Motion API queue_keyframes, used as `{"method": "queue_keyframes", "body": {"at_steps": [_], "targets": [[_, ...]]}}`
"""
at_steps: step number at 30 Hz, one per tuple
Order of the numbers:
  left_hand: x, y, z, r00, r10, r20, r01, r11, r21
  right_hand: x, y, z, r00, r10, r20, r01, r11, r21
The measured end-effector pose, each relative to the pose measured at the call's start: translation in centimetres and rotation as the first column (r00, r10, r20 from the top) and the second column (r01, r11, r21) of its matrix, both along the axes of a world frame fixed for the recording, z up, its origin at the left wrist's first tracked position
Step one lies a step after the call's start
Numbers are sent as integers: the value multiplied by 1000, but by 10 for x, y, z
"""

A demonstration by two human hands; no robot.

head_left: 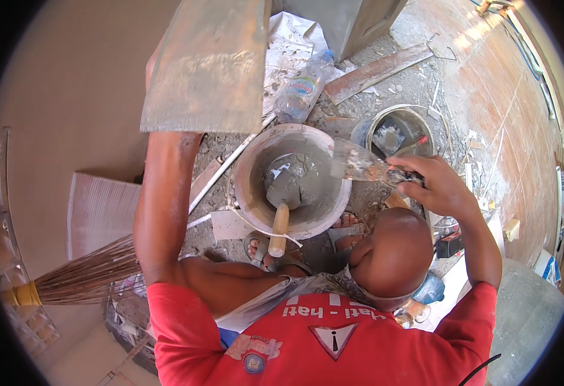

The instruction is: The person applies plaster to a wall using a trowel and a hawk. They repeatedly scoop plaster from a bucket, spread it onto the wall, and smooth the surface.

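—Rubble-strewn ground spreads in front of me, with a plain tan surface on the left.
—What is your left hand doing?
—It's raised at a flat grey board, which hides nearly all of it, so I can't tell how tightly my fingers close.
—And nearby?
—My round tub of wet grey mortar stands in front of me. A twig broom shows off to my left, a bucket is just beside the tub on the right, and a clear bottle lies near its far rim.
—Anything in the way?
—A trowel sits in the tub, blade in the mortar, wooden handle across the near rim.
—Your right hand?
—I have its fingers closed round the handle of a smeared scraper. Its blade overlaps the tub's right rim in view; I can't tell whether they touch.
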State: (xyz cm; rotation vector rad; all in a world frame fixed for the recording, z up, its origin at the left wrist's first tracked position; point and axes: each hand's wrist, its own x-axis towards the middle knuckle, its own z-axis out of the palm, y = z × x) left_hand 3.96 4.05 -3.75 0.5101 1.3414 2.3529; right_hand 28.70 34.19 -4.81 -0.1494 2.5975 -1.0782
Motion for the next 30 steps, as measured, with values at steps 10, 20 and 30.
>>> {"method": "queue_keyframes", "body": {"at_steps": [10, 20, 30], "targets": [[10, 4, -4, 990, -100, 100, 87, 988, 126, -73, -80, -103, 672, 740, 22, -634, 559, 535], [14, 0, -6, 972, -193, 137, 156, 957, 243, -103, -102, -144, 409, 896, -174, -648, 420, 635], [16, 0, 0, 958, -238, 158, 184, 937, 296, -105, -107, -160, 422, 904, -60, -732, 379, 567]]}}
